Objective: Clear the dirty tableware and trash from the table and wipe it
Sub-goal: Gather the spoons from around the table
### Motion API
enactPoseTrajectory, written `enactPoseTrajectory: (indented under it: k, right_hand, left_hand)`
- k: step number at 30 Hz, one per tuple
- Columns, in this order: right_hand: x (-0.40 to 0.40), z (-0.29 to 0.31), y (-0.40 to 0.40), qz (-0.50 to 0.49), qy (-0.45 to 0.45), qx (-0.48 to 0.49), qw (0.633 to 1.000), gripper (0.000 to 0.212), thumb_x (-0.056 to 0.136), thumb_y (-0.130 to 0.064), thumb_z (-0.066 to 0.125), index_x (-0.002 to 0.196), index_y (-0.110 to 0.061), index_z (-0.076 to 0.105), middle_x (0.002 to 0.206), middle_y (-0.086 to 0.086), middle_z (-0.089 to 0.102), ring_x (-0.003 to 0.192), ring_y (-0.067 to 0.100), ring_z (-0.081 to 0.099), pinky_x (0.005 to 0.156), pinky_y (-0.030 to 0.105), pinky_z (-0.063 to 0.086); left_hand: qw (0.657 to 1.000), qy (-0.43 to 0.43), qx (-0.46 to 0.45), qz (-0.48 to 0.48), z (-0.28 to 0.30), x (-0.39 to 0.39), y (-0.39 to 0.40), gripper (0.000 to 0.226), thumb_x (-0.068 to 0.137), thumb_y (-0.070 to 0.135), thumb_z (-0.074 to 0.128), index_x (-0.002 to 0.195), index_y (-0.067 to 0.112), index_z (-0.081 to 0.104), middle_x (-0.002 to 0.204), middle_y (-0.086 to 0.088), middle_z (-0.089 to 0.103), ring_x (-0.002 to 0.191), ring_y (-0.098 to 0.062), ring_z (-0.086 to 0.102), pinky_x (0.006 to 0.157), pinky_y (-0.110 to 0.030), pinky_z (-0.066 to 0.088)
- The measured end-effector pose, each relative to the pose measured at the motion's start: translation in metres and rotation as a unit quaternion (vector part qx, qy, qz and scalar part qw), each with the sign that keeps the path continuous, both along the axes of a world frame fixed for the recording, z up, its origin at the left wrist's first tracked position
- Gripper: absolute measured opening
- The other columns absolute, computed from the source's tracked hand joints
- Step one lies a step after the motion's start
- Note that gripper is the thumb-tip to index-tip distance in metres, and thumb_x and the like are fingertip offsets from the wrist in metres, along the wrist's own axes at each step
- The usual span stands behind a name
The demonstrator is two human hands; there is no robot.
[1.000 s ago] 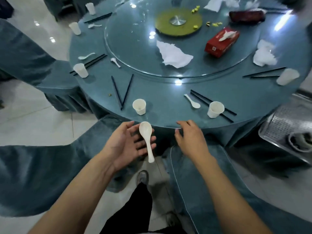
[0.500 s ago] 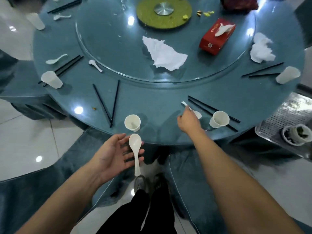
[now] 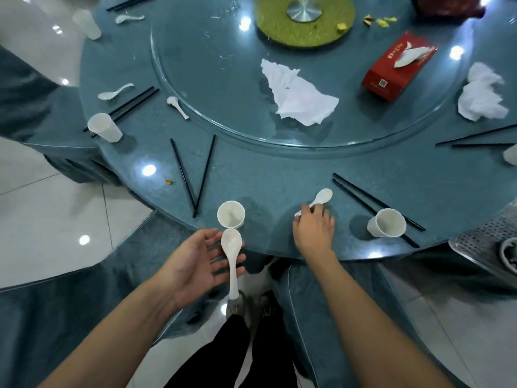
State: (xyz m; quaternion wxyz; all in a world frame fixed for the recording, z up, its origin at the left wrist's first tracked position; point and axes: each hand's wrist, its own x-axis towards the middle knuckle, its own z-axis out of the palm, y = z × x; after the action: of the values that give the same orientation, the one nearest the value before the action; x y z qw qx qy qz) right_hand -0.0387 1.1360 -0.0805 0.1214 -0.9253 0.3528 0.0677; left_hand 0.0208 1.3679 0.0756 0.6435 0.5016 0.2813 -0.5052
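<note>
two white spoons: one across flat left grip [image 3: 201, 261], another [image 3: 321, 198] pinched by right grip [image 3: 314, 229] on table [image 3: 279, 175]

Round table [image 3: 265, 175] (cups [image 3: 231, 214], chopsticks [image 3: 193, 175])

No legible text on tissue box [image 3: 397, 69]

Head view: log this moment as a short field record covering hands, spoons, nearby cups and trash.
left hand: palm up, held spoon lying across the fingers
right hand: fingers on handle of table spoon
cups: near cup upright; right cup tipped toward the camera
chopsticks: V-shaped pair
trash: napkin on glass turntable
tissue box: red
</note>
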Motion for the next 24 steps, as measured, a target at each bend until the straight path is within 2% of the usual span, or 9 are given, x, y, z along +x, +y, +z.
enactPoseTrajectory:
  k: [3, 6, 10, 12, 15, 19, 22, 24]
  right_hand:
    - [-0.009, -0.011, 0.009, 0.001, -0.052, 0.003, 0.999, 0.025, 0.097, -0.022, 0.06, 0.117, -0.011, 0.069, 0.109, 0.014, 0.063, 0.098, 0.034, 0.059, 0.089, 0.045, 0.041]
    - [-0.008, -0.012, 0.003, -0.039, -0.082, 0.051, 0.995, 0.018, 0.096, -0.016, 0.06, 0.11, -0.012, 0.072, 0.103, 0.014, 0.063, 0.094, 0.034, 0.06, 0.087, 0.044, 0.042]
    - [-0.015, -0.005, -0.005, -0.121, -0.108, 0.124, 0.979, 0.015, 0.093, -0.008, 0.06, 0.102, -0.011, 0.07, 0.098, 0.014, 0.065, 0.089, 0.035, 0.061, 0.083, 0.044, 0.046]
    - [-0.022, 0.008, -0.005, -0.14, -0.142, 0.154, 0.968, 0.013, 0.091, -0.006, 0.061, 0.1, -0.012, 0.067, 0.097, 0.013, 0.068, 0.091, 0.034, 0.063, 0.083, 0.043, 0.049]
    - [-0.029, 0.052, 0.001, -0.16, -0.225, 0.208, 0.938, 0.019, 0.088, -0.006, 0.065, 0.103, -0.017, 0.065, 0.09, 0.003, 0.072, 0.086, 0.027, 0.067, 0.077, 0.033, 0.049]
    - [-0.026, 0.119, 0.034, -0.098, -0.302, 0.311, 0.896, 0.022, 0.088, -0.008, 0.069, 0.103, -0.024, 0.07, 0.083, -0.01, 0.071, 0.075, 0.004, 0.066, 0.073, 0.02, 0.051]
    - [-0.018, 0.157, 0.072, -0.023, -0.317, 0.401, 0.859, 0.018, 0.089, -0.007, 0.071, 0.098, -0.022, 0.075, 0.083, -0.011, 0.074, 0.078, 0.003, 0.069, 0.075, 0.017, 0.053]
    - [-0.013, 0.174, 0.099, 0.025, -0.301, 0.44, 0.846, 0.018, 0.089, -0.007, 0.071, 0.099, -0.021, 0.076, 0.085, -0.012, 0.076, 0.081, 0.001, 0.07, 0.075, 0.014, 0.053]
  left_hand:
    - [1.0, -0.005, 0.001, 0.008, 0.005, 0.001, -0.004, 0.054, 0.078, 0.029, 0.059, 0.126, 0.005, 0.059, 0.132, -0.023, 0.065, 0.113, -0.04, 0.062, 0.091, -0.052, 0.054]
    - [1.0, -0.011, -0.004, 0.019, 0.006, 0.002, -0.004, 0.058, 0.078, 0.03, 0.06, 0.13, 0.006, 0.057, 0.132, -0.023, 0.065, 0.111, -0.04, 0.063, 0.09, -0.051, 0.055]
    - [0.999, -0.018, -0.006, 0.045, 0.009, 0.0, -0.003, 0.055, 0.091, 0.03, 0.054, 0.139, 0.004, 0.052, 0.131, -0.024, 0.065, 0.11, -0.04, 0.063, 0.089, -0.051, 0.056]
    - [0.997, -0.024, -0.008, 0.073, 0.011, -0.003, 0.001, 0.053, 0.097, 0.031, 0.048, 0.141, 0.0, 0.05, 0.132, -0.025, 0.064, 0.109, -0.041, 0.063, 0.089, -0.053, 0.056]
    - [0.994, -0.036, -0.015, 0.107, 0.014, -0.01, 0.006, 0.053, 0.1, 0.033, 0.045, 0.139, -0.001, 0.052, 0.131, -0.025, 0.064, 0.108, -0.04, 0.064, 0.092, -0.055, 0.055]
    - [0.985, -0.06, -0.036, 0.157, 0.024, -0.017, 0.011, 0.055, 0.1, 0.037, 0.044, 0.134, -0.004, 0.055, 0.129, -0.025, 0.065, 0.108, -0.041, 0.064, 0.095, -0.058, 0.054]
    - [0.976, -0.082, -0.043, 0.197, 0.034, -0.02, 0.018, 0.055, 0.101, 0.039, 0.043, 0.132, -0.004, 0.056, 0.13, -0.025, 0.065, 0.11, -0.041, 0.064, 0.097, -0.059, 0.052]
    - [0.969, -0.098, -0.047, 0.222, 0.041, -0.022, 0.028, 0.054, 0.1, 0.039, 0.042, 0.129, -0.004, 0.058, 0.123, -0.024, 0.068, 0.102, -0.037, 0.067, 0.091, -0.055, 0.056]
